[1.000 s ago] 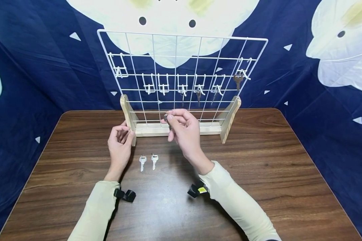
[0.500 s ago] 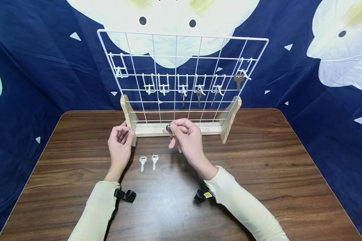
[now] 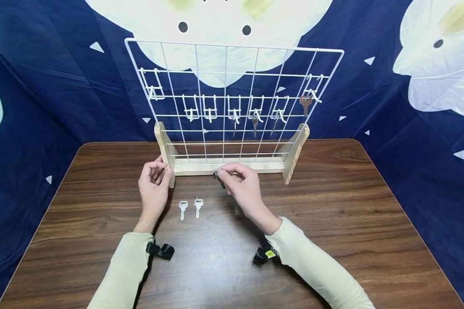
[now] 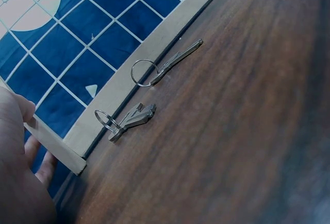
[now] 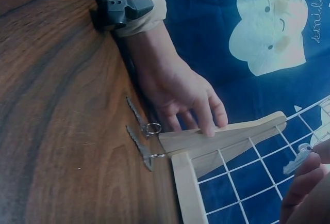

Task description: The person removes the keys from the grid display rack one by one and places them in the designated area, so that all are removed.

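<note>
My left hand [image 3: 153, 189] grips the left wooden upright [image 3: 163, 146] of a white wire grid rack, thumb on one side and fingers on the other. Between the thumb and fingers of my right hand [image 3: 244, 189] a key [image 3: 221, 182] is pinched, low in front of the rack's wooden base bar [image 3: 193, 168]. The right wrist view shows this key [image 5: 297, 162] near the grid. Two silver keys with rings lie side by side on the table: a left one [image 3: 183, 209] and a right one [image 3: 198, 207], both between my hands.
White hooks hang on the grid, among them a left hook [image 3: 152, 92] and a middle hook [image 3: 210, 113] with no key. Several other keys hang to the right, including a brownish key [image 3: 305, 105]. A dark blue patterned cloth [image 3: 62, 86] stands behind the brown table [image 3: 332, 214].
My right hand has come down and slightly right, from in front of the grid to the base bar, still pinching the key. The left hand stays on the upright.
</note>
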`<state>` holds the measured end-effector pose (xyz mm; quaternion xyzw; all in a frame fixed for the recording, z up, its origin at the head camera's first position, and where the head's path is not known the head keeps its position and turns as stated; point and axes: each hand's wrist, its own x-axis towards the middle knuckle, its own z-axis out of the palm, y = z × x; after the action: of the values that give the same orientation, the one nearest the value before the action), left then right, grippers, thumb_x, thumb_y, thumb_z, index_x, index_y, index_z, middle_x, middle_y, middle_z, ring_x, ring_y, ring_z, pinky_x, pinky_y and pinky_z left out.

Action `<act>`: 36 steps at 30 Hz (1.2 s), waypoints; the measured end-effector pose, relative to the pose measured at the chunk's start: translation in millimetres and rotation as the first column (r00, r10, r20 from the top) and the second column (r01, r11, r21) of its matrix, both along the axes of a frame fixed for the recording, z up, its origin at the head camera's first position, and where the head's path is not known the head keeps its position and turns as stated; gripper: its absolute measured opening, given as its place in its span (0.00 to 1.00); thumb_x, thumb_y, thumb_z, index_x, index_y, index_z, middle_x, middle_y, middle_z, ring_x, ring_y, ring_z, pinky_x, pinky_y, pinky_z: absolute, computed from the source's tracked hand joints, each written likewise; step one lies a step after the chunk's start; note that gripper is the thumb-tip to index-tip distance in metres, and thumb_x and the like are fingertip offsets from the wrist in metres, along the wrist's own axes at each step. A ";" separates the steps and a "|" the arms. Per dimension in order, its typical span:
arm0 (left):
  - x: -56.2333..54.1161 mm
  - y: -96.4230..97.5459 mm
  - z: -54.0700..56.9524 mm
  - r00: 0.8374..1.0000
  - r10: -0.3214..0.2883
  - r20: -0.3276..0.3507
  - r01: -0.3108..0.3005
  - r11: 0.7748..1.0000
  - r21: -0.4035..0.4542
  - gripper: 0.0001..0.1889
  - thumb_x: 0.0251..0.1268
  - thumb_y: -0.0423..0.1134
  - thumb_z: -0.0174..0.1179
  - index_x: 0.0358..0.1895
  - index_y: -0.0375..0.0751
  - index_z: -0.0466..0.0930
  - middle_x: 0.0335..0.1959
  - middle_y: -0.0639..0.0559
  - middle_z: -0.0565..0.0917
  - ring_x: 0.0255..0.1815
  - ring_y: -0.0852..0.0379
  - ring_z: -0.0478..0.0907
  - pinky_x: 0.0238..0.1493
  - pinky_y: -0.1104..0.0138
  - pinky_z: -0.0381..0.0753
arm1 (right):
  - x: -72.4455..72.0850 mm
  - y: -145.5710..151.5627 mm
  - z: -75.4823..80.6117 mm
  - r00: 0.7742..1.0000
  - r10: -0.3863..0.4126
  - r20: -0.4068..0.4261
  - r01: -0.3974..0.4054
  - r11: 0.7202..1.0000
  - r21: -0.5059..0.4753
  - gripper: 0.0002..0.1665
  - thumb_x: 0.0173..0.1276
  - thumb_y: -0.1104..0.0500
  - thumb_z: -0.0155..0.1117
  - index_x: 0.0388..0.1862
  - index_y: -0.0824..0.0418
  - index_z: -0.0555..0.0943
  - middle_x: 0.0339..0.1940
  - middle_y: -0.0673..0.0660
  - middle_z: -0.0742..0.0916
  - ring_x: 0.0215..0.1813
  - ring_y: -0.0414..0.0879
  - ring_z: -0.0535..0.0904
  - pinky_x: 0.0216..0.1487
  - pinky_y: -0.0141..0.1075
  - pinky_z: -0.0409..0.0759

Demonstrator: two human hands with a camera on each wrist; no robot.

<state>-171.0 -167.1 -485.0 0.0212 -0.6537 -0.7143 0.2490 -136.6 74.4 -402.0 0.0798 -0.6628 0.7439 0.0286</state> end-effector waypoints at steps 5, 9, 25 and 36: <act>0.1 0.0 -0.2 1.000 0.006 -0.001 -0.006 1.000 -0.004 0.11 0.73 0.17 0.63 0.52 0.17 0.73 0.70 0.37 0.84 0.63 0.62 0.85 0.65 0.73 0.83 | 1.0 1.5 -6.1 0.999 0.013 0.043 -0.013 1.000 0.006 0.10 0.76 0.69 0.70 0.46 0.79 0.86 0.16 0.45 0.78 0.18 0.36 0.68 0.17 0.27 0.62; -0.1 0.4 -0.3 1.000 0.007 0.002 -0.007 1.000 -0.017 0.12 0.73 0.17 0.63 0.53 0.16 0.72 0.70 0.38 0.84 0.65 0.62 0.84 0.67 0.72 0.82 | 1.4 2.3 -11.9 0.998 0.016 0.063 -0.016 1.000 -0.006 0.09 0.76 0.70 0.70 0.45 0.79 0.86 0.16 0.46 0.78 0.17 0.36 0.68 0.16 0.26 0.60; -1.3 -0.8 -2.3 1.000 0.012 -0.009 -0.013 1.000 -0.010 0.11 0.72 0.17 0.63 0.52 0.16 0.73 0.70 0.40 0.85 0.65 0.62 0.84 0.66 0.72 0.83 | -3.7 -2.7 -35.3 0.989 0.035 0.147 -0.036 0.999 0.002 0.07 0.75 0.69 0.70 0.44 0.76 0.86 0.24 0.47 0.86 0.18 0.36 0.69 0.17 0.26 0.64; -0.1 -0.2 -0.7 1.000 0.002 -0.012 -0.003 1.000 -0.008 0.11 0.73 0.17 0.63 0.52 0.17 0.73 0.71 0.37 0.84 0.68 0.60 0.83 0.68 0.70 0.82 | -5.9 -4.4 -59.3 0.985 0.050 0.164 -0.065 0.994 0.090 0.06 0.73 0.68 0.71 0.43 0.73 0.88 0.25 0.45 0.88 0.18 0.37 0.71 0.23 0.27 0.72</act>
<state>-171.1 -167.3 -485.7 0.0168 -0.6550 -0.7115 0.2538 -142.6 70.0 -461.3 0.0396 -0.6950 0.7161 -0.0505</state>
